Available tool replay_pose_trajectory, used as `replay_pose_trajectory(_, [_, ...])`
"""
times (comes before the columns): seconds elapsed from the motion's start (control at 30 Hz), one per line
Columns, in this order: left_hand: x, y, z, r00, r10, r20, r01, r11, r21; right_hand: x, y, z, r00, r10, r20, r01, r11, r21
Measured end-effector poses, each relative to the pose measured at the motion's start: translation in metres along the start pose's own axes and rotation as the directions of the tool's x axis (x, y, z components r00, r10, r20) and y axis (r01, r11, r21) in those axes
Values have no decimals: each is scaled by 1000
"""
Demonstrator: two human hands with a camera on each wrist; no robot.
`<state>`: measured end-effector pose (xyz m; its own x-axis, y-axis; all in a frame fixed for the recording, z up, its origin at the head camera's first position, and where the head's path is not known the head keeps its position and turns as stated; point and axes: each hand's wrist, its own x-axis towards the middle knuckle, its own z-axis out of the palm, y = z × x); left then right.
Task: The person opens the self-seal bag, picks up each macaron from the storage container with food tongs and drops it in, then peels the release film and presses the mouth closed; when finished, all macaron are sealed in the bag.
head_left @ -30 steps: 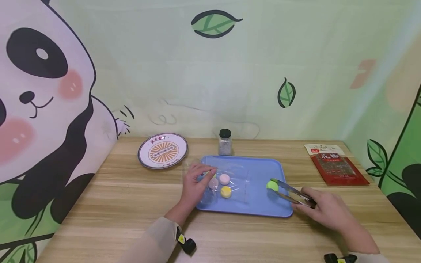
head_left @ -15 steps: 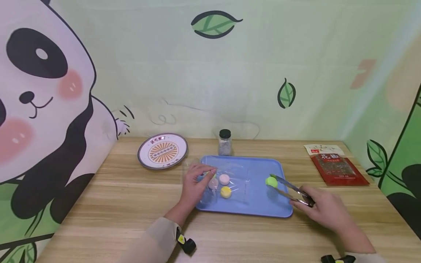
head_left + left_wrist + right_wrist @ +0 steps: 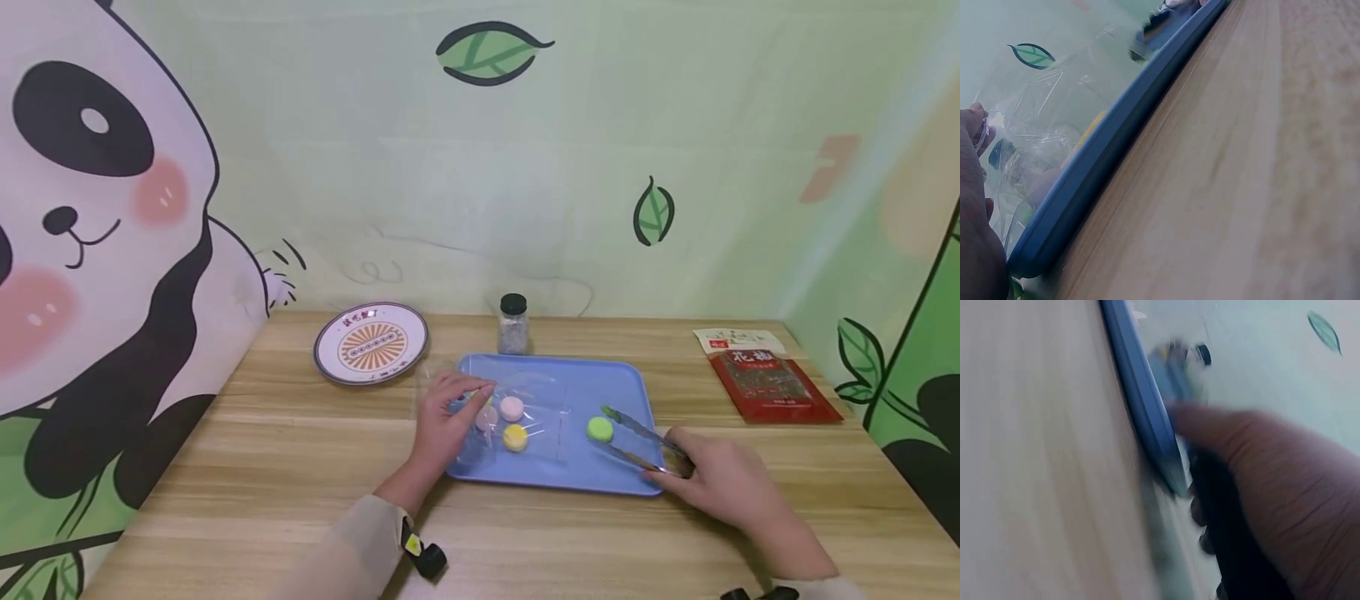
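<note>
Clear plastic bag (image 3: 547, 427) and bright green round piece (image 3: 600, 429) both lie on the blue rectangular tray (image 3: 603, 379), the bag over its left part, the piece toward its right end. Farthest left, a white round plate with a dark rim and an orange ray pattern (image 3: 372, 343) sits on the far side of the wood-grain table (image 3: 225, 508). Right of and nearer than the plate, the left hand (image 3: 442, 421) pinches the bag between thumb and fingers. Through the film show a pale lilac piece (image 3: 486, 419), a pale pink piece (image 3: 512, 408) and, nearer, a yellow piece (image 3: 515, 437). A small clear jar with a black lid (image 3: 513, 329) stands upright just beyond the tray's far edge. Over the tray's right end, the right hand (image 3: 720, 479) grips metal tongs (image 3: 641, 428), their tips spread apart on the far and near sides of the bright green piece; whether they touch it cannot be told. At far right, a red and white flat packet (image 3: 765, 379) lies on the table.
</note>
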<state>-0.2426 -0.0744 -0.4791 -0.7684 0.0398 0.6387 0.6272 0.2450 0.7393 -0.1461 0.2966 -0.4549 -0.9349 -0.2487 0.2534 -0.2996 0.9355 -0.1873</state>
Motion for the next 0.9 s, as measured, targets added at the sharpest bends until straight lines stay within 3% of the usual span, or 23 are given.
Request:
replay_pose_trajectory(0.1, [0, 0, -2, 1000, -3, 3, 3, 1000, -10, 1, -7, 0, 998, 23, 52, -22, 999, -34])
replay_pose_trajectory(0.2, [0, 0, -3, 1000, -1, 3, 1, 1000, 0, 2, -14, -2, 998, 28, 48, -26, 999, -46])
replay_pose_trajectory(0.33, [0, -2, -3, 1000, 15, 0, -15, 1000, 9, 3, -18, -2, 999, -16, -49, 15, 1000, -18])
replay_pose_trajectory(0.43, [-1, -3, -2, 1000, 26, 3, -26, 1000, 10, 8, -20, 5, 984, -101, -146, 102, 995, 1])
replay_pose_trajectory(0.53, [0, -3, -1, 999, 34, 8, -34, 999, 6, 20, -25, 14, 968, -174, -179, 178, 984, 11])
replay_pose_trajectory(0.77, [1, -2, -1, 998, 67, -10, -67, 998, -6, 63, -55, 25, 958, -263, -116, 267, 963, 23])
replay_pose_trajectory(0.9, [2, 14, -4, 997, 77, -25, -78, 996, -31, 87, -74, 30, 933, -341, -112, 346, 938, 30])
